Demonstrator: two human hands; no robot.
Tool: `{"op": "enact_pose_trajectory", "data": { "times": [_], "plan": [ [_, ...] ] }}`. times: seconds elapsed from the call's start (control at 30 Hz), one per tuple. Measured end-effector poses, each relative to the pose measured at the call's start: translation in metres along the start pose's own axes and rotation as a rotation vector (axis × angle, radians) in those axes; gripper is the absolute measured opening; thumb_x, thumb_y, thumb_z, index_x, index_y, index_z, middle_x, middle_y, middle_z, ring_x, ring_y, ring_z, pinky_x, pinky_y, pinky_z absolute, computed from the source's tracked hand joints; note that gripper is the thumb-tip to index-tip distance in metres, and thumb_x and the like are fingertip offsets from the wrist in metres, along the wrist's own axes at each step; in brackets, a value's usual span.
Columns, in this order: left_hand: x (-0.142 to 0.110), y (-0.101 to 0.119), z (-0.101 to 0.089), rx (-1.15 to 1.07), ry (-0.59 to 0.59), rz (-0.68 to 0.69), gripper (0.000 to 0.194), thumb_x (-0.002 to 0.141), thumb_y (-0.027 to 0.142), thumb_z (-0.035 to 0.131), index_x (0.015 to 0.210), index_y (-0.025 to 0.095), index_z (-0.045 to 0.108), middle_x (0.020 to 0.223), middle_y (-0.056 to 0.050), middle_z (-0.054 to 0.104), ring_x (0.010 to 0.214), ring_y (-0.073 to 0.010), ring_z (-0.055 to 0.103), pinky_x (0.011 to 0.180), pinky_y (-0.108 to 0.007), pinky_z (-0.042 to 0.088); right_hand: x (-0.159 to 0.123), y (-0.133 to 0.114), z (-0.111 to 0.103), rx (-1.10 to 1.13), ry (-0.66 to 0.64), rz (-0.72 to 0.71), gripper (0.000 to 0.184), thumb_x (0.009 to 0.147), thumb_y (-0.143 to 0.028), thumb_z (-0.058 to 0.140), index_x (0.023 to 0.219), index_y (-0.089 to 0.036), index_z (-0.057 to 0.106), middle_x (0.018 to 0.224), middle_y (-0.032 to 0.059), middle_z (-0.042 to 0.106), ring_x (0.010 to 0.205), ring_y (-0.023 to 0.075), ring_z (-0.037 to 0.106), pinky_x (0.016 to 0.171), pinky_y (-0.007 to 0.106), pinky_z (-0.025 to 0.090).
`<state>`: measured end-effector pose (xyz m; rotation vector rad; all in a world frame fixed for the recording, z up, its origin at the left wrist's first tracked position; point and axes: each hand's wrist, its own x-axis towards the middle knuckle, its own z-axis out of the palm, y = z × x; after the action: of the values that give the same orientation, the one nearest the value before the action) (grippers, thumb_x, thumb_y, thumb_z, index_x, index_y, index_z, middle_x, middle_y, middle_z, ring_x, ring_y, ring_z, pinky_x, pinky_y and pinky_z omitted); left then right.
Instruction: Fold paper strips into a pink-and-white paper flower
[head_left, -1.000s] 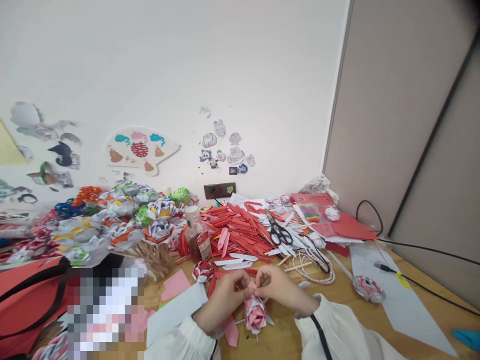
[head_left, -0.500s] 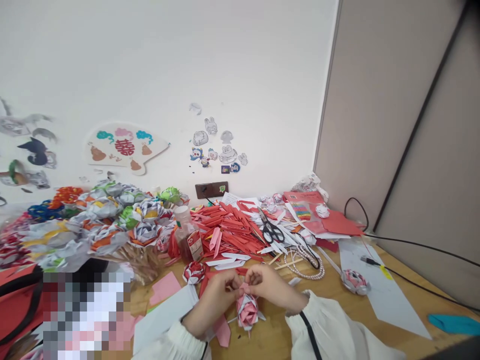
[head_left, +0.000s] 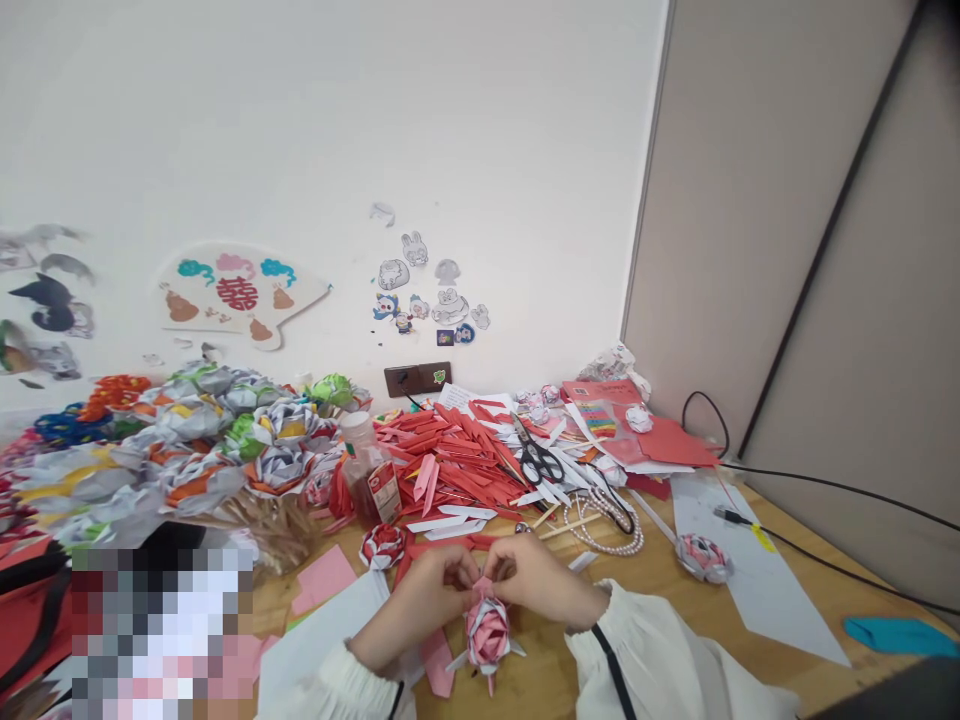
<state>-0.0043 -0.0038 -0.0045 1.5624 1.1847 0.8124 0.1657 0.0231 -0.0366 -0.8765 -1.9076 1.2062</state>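
Both my hands meet low in the middle of the view over a wooden table point(head_left: 660, 590). My left hand point(head_left: 424, 600) and my right hand point(head_left: 536, 583) are closed, each pinching the top of a pink and white folded paper flower point(head_left: 486, 632) that hangs below the fingertips. A pink paper strip point(head_left: 437, 672) lies on the table under my left wrist. Both arms wear white sleeves.
A heap of red and white folded paper strips point(head_left: 457, 455) lies behind the hands, with black scissors point(head_left: 538, 460), a pearl string point(head_left: 611, 520) and a small bottle point(head_left: 367, 480). Several finished paper flowers point(head_left: 217, 440) fill the left. Two small paper roses point(head_left: 382, 545) point(head_left: 701, 557) and black cables point(head_left: 825, 570) lie nearby.
The view has drifted a little to the right and down. My hands stay pinched on the paper flower, which sits slightly lower and further left in the picture.
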Motion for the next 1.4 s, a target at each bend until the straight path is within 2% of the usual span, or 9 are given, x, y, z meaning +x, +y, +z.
{"op": "enact_pose_trajectory", "data": {
  "times": [0.07,0.13,0.2,0.27,0.47,0.63,0.9,1.13,1.4],
  "plan": [
    [-0.001,0.002,-0.005,-0.069,-0.039,-0.039,0.036,0.056,0.047,0.074,0.068,0.015,0.06,0.061,0.001,0.061,0.057,-0.0128,0.055,0.055,-0.025,0.041,-0.001,-0.003,0.0,0.0,0.013,-0.01,0.003,0.066,-0.014,0.068,0.066,-0.015,0.065,0.063,-0.0005,0.064,0.058,0.0127,0.058,0.055,0.021,0.042],
    [-0.004,0.004,-0.009,-0.136,-0.075,-0.079,0.044,0.065,0.057,0.064,0.08,0.015,0.062,0.07,-0.001,0.064,0.06,-0.014,0.059,0.056,-0.026,0.045,-0.002,-0.008,0.0,0.0,0.014,-0.036,0.007,0.066,-0.009,0.064,0.066,-0.016,0.066,0.064,-0.0009,0.065,0.06,0.0127,0.059,0.057,0.021,0.043],
    [-0.005,0.003,-0.01,-0.177,-0.115,-0.115,0.047,0.068,0.058,0.062,0.084,0.015,0.063,0.073,-0.003,0.065,0.062,-0.0153,0.061,0.056,-0.029,0.048,-0.002,-0.011,0.0,-0.023,0.019,-0.077,0.011,0.066,-0.006,0.063,0.067,-0.017,0.067,0.067,-0.001,0.065,0.063,0.0129,0.06,0.059,0.021,0.044],
    [-0.004,-0.002,-0.01,-0.189,-0.128,-0.13,0.045,0.061,0.054,0.071,0.078,0.013,0.064,0.069,-0.003,0.065,0.061,-0.0161,0.061,0.055,-0.029,0.049,-0.002,-0.011,0.001,-0.041,0.028,-0.106,0.012,0.066,-0.007,0.065,0.069,-0.017,0.069,0.068,-0.0006,0.065,0.064,0.0135,0.06,0.06,0.021,0.044],
    [0.01,-0.017,-0.009,-0.154,0.025,-0.034,0.046,0.051,0.053,0.077,0.066,0.015,0.054,0.057,0.004,0.058,0.054,-0.0108,0.053,0.051,-0.022,0.039,0.001,-0.011,0.0,-0.018,0.033,-0.11,0.004,0.072,-0.02,0.069,0.073,-0.019,0.073,0.073,0.0028,0.068,0.069,0.017,0.063,0.065,0.025,0.046],
    [0.012,-0.012,-0.007,-0.089,0.127,0.044,0.042,0.053,0.05,0.076,0.06,0.016,0.052,0.053,0.005,0.053,0.051,-0.0096,0.048,0.051,-0.022,0.034,-0.001,-0.021,-0.007,-0.139,0.035,-0.22,0.009,0.078,-0.028,0.068,0.076,-0.022,0.074,0.072,0.0027,0.068,0.071,0.0167,0.061,0.066,0.025,0.044],
    [0.008,-0.008,-0.005,-0.023,0.191,0.093,0.036,0.057,0.046,0.073,0.058,0.017,0.052,0.052,0.005,0.052,0.05,-0.0108,0.047,0.05,-0.023,0.035,-0.003,-0.028,-0.016,-0.269,-0.093,-0.395,0.025,0.089,-0.037,0.054,0.086,-0.023,0.073,0.077,0.0031,0.066,0.075,0.0153,0.059,0.07,0.025,0.043],
    [0.005,0.0,-0.001,0.019,0.259,0.124,0.029,0.059,0.04,0.068,0.054,0.018,0.049,0.051,0.006,0.049,0.05,-0.0112,0.045,0.05,-0.023,0.034,-0.009,-0.038,-0.014,-0.389,-0.066,-0.345,0.024,0.091,-0.033,0.05,0.103,-0.022,0.069,0.083,0.0041,0.063,0.08,0.0161,0.057,0.072,0.025,0.042],
    [0.003,0.008,-0.001,0.067,0.247,0.116,0.026,0.059,0.037,0.066,0.052,0.019,0.049,0.049,0.005,0.049,0.048,-0.0117,0.046,0.05,-0.023,0.036,-0.007,-0.034,-0.011,-0.389,-0.088,-0.389,0.032,0.094,-0.029,0.044,0.075,-0.017,0.067,0.081,0.0036,0.06,0.079,0.0143,0.056,0.074,0.025,0.042]
  ]
}}
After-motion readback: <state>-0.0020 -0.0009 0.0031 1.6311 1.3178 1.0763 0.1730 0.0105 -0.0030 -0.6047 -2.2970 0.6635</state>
